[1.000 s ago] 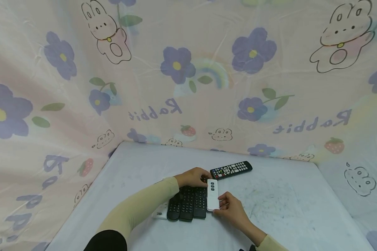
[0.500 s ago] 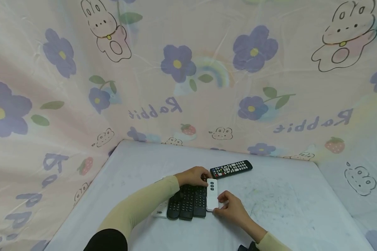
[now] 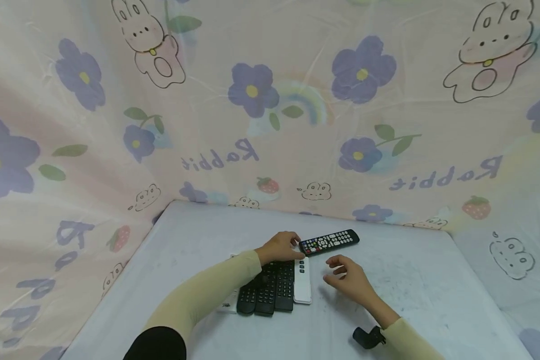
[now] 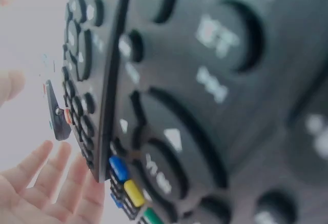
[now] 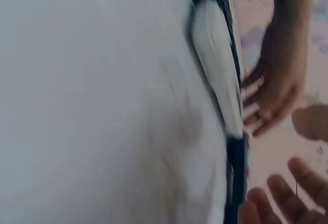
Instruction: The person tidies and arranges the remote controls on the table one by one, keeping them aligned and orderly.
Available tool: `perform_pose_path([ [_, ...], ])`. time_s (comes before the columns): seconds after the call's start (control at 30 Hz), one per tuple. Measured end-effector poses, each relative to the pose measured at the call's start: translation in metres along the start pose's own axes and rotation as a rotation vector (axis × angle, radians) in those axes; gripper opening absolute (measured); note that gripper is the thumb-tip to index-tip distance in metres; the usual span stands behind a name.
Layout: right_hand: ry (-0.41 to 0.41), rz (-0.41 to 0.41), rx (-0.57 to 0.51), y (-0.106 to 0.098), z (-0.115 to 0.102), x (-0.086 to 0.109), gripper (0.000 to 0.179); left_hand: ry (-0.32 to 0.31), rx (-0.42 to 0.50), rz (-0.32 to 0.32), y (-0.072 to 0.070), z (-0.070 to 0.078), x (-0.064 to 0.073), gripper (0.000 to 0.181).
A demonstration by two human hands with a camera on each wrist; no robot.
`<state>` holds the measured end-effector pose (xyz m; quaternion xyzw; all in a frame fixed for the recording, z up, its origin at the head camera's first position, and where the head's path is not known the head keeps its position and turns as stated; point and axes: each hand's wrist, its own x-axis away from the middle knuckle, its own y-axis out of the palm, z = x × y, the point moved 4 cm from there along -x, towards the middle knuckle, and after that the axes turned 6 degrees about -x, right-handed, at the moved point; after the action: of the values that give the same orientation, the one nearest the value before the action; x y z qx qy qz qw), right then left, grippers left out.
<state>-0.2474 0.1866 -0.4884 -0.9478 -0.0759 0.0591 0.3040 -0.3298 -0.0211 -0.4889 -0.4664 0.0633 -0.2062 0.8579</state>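
Note:
Several black remotes lie side by side on the white table. Along their right side lies a slim white remote. Above it, a long black remote with coloured buttons lies at a slant. My left hand is over the top ends of the row, its thumb near the white remote's top and its fingers near the slanted remote's left end; contact is unclear. The left wrist view shows its fingers loosely spread past the black remotes. My right hand, fingers loosely bent around nothing, is right of the white remote, apart from it.
Another white remote is at the row's left, partly covered by my left sleeve. A black wrist camera sits by my right cuff. Patterned curtain surrounds the table's back and sides.
My right hand has let go of the white remote and moved away to the right. The left hand has shifted slightly up, its fingers lifting. The remotes stay in place.

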Motion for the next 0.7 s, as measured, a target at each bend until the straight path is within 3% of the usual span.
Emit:
perform_pose_path([
  [0.17,-0.099,-0.014,0.030,-0.022,0.009,-0.018,0.041,-0.029,0.018,0.021,0.001,0.001,-0.004,0.055],
  [0.3,-0.154,-0.009,0.047,-0.039,0.019,-0.032,0.046,-0.047,0.021,0.002,0.002,0.001,-0.009,0.058],
  [0.7,-0.135,0.042,0.199,-0.082,0.059,-0.071,0.054,-0.025,-0.059,-0.061,0.001,0.003,-0.029,0.056],
])
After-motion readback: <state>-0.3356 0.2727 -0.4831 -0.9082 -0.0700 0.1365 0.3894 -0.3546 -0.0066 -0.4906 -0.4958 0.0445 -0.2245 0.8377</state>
